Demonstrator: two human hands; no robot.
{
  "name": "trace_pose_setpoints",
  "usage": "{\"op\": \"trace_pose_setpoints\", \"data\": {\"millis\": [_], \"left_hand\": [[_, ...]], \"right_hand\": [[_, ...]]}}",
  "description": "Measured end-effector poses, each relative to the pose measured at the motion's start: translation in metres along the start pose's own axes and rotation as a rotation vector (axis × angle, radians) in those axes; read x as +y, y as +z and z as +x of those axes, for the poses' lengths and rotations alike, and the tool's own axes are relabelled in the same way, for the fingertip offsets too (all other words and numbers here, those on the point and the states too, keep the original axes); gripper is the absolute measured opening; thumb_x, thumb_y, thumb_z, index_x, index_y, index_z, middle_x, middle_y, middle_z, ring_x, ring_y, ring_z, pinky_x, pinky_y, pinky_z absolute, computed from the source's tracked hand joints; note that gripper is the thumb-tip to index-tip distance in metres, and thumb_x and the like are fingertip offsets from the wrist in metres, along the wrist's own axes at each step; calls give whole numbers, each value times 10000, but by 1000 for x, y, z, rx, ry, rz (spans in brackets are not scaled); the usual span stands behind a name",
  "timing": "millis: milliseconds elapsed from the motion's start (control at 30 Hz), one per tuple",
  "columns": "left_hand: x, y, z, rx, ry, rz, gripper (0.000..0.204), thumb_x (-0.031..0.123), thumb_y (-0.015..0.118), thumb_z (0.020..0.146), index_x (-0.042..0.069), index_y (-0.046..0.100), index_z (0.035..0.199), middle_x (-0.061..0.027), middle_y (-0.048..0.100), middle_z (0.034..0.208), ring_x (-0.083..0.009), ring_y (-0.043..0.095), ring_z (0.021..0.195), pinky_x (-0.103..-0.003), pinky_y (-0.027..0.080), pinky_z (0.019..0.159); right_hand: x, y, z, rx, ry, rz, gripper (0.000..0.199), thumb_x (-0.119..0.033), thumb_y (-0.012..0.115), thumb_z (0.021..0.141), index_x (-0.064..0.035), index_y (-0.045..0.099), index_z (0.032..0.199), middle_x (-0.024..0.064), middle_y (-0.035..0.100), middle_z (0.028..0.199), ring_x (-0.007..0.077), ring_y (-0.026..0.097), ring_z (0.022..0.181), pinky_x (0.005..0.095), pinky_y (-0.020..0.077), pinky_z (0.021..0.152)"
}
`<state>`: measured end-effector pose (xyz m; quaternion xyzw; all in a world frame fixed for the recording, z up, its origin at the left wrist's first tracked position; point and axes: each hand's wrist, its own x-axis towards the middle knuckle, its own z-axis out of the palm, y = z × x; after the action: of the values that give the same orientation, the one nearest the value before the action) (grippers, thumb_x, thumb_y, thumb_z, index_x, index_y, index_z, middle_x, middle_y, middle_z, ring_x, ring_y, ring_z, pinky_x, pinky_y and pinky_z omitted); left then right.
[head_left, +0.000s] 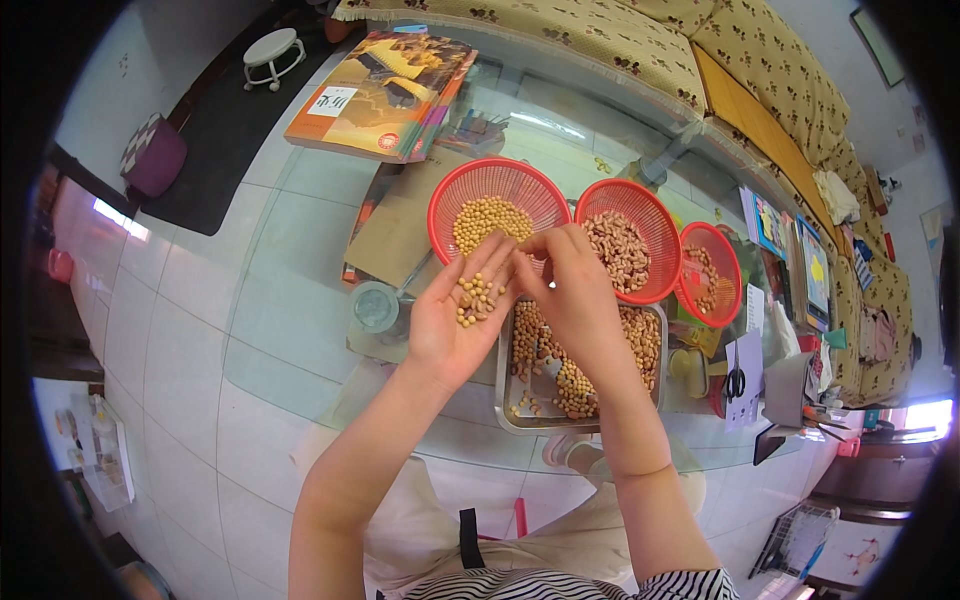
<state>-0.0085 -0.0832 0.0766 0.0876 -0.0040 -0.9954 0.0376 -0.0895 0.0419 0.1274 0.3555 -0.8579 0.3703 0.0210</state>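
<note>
My left hand (pixel 432 330) is palm up with a small heap of yellow soybeans (pixel 478 298) on it, a few browner pieces among them. My right hand (pixel 578 295) comes in beside its fingertips, thumb and forefinger pinched together; what they hold, if anything, is too small to make out. Just beyond is a red plastic basket (pixel 434 222) with soybeans (pixel 490 218) in it. To its right, another red basket (pixel 664 284) contains pinkish-brown kernels (pixel 620 250). A smaller red basket (pixel 735 262) has a few brownish ones. Below my right hand, a metal tray (pixel 505 405) contains mixed beans, partly hidden by my forearm.
The baskets and tray stand on a glass table (pixel 300 290). A glass jar (pixel 378 308) is left of my left hand. Books (pixel 385 95) are stacked at the far left. Black scissors (pixel 736 382) lie on the right, near a pen holder (pixel 790 390). A patterned sofa (pixel 560 50) borders the far side.
</note>
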Motion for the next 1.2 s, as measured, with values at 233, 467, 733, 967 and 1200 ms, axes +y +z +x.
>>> {"op": "trace_pose_setpoints", "data": {"millis": [233,467,733,967,1200], "left_hand": [[3,2,1,-1,23,-11,508,231,297,1043,-41,294,1472,-185,312,1539,-256,255,1457,-401,215,1208],[4,2,1,30,60,12,511,231,298,1042,-50,298,1468,-197,312,1537,-259,241,1463,-393,226,1197],[6,2,3,-19,87,17,519,227,295,1040,-73,285,1464,-209,299,1540,-275,247,1460,-392,221,1196],[6,4,0,4,59,-24,514,227,290,1042,-60,285,1469,-207,311,1534,-281,269,1449,-398,234,1195],[5,3,-1,3,49,11,523,247,271,1043,-52,283,1472,-195,322,1532,-281,279,1444,-409,248,1186]], "right_hand": [[9,1,1,131,-91,-15,159,-60,639,884,-4,604,1029,166,603,971,355,638,788,422,516,673],[-7,-4,-1,-37,-53,78,213,-86,658,872,-57,636,1083,130,603,946,323,654,797,400,523,674],[-10,-6,-5,-214,-153,64,153,-89,707,837,-64,671,984,93,586,852,250,634,741,336,516,649],[-11,-2,-2,-70,4,96,216,-126,687,856,-26,609,1031,127,631,905,283,655,772,378,530,657],[-17,-9,-3,-159,-154,130,228,-100,698,841,-32,621,1044,120,614,919,282,655,794,374,533,671]]}}
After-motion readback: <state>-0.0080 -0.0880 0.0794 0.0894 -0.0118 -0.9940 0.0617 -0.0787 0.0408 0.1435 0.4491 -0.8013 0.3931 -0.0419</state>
